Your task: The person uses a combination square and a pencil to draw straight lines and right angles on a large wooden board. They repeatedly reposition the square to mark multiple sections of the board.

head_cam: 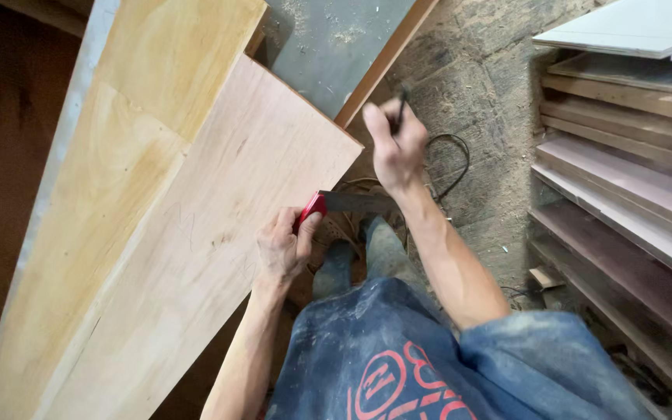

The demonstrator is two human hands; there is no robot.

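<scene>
Nearest the camera, the person's blue, dust-marked shirt (429,365) fills the bottom of the view, with both bare forearms reaching out from it. The left hand (283,247) is closed around the red handle of a try square (336,204), pressing it against the near edge of a pale plywood sheet (219,233); the square's grey metal blade runs off to the right, past the sheet's corner and under the other wrist. The right hand (395,144) is a little farther out, just beyond that corner, its fingers pinched shut on a thin dark pencil (401,105) that points up and away (its tip is too small to make out). The plywood sheet lies tilted across the left half of the view, resting on a yellower board (110,171) that reaches to the far left. Below the hands, a black cable (453,159) loops over the sawdust-covered floor (491,101). Along the right side, a stack of flat panels (624,179) in brown, mauve and white lies in steps. At the top, a grey sheet (336,39) sprinkled with sawdust lies beyond the boards.
</scene>
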